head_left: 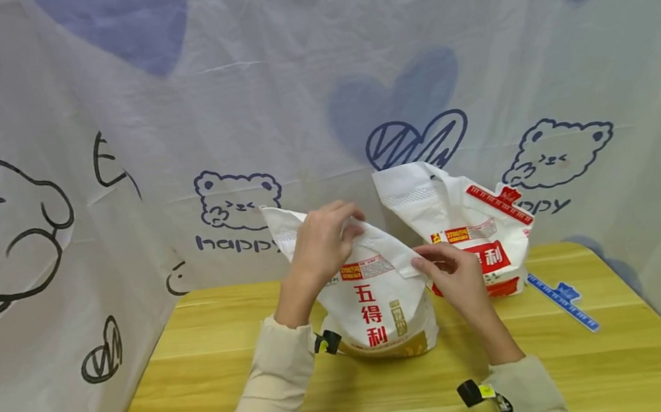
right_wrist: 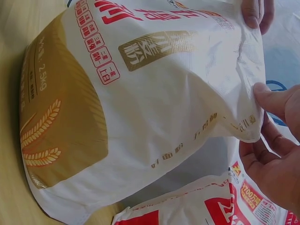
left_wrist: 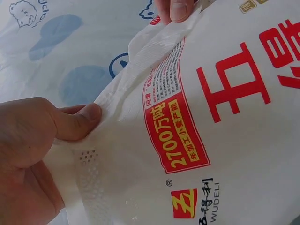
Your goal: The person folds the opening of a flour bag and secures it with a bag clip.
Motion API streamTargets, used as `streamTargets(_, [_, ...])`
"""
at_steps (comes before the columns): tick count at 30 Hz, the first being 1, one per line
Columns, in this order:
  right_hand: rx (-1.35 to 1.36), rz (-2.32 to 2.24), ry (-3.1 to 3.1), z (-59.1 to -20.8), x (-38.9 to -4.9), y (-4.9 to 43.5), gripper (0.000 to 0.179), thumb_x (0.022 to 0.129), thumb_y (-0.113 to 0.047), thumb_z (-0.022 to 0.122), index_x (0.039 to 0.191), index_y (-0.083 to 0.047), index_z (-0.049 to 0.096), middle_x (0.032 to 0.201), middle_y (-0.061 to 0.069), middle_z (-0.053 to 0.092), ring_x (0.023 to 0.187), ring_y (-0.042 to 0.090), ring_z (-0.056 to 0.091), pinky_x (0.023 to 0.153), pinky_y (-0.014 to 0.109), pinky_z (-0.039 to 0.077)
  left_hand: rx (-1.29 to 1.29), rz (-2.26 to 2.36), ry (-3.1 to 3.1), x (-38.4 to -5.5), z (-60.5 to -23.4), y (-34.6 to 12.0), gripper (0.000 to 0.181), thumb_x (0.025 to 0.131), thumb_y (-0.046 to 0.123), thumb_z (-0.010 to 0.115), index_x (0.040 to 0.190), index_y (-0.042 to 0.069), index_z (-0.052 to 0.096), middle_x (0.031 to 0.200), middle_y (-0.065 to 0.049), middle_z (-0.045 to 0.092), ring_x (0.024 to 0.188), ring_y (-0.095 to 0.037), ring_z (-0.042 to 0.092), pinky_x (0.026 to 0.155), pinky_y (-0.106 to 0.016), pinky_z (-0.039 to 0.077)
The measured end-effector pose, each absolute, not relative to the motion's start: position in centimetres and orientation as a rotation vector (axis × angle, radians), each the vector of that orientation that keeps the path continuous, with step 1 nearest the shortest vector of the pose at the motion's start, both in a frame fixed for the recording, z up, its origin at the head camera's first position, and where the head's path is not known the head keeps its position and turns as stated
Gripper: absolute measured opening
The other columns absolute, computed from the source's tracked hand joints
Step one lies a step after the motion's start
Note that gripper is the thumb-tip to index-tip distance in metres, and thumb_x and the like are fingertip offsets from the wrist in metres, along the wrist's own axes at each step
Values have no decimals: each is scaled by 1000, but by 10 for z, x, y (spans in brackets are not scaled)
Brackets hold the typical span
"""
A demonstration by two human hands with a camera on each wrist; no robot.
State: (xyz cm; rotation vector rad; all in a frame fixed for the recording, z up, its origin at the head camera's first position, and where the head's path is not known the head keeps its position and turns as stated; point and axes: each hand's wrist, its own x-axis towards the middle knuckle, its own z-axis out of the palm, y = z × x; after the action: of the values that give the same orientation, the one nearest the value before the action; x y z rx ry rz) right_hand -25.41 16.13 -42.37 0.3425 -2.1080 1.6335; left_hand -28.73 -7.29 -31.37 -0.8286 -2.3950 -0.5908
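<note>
A white flour bag (head_left: 399, 303) with red characters and a gold base stands upright on the table, its top partly folded over. My left hand (head_left: 323, 241) pinches the top edge near its middle, thumb in front in the left wrist view. With thumb and fingers, my right hand (head_left: 453, 277) pinches the right end of that top edge. In the right wrist view, the gold wheat print (right_wrist: 65, 112) shows low on the bag. Behind my right hand stands a second flour bag (head_left: 421, 195), with a red sealing clip (head_left: 498, 204) across its top right corner.
A blue sealing clip (head_left: 562, 302) lies on the wooden table (head_left: 203, 377), right of the bags. Close behind the table hangs a pale cloth (head_left: 295, 115) printed with bears and hearts, and more cloth flanks both sides.
</note>
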Motion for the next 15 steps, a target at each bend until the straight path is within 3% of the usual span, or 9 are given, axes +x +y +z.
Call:
streamTargets(6, [316,1578,-2121,-422,-256,160,19,92,-11,77,109,-2,76,106,10,75,92,19,70,81,17,56,-832,-675,-2323,-285,-318,-79,19,89,-3,75,103,10,77,103,-4,74,96,-24,70,87,-37,56])
streamTargets(15, [328,1582,-2081,-428,-258,162,16,92,-7,76,108,-1,76,105,11,75,91,13,68,80,17,56,-823,-755,-2193,-286,-325,-79,15,85,0,81,98,7,78,96,-4,74,90,-22,70,84,-34,56])
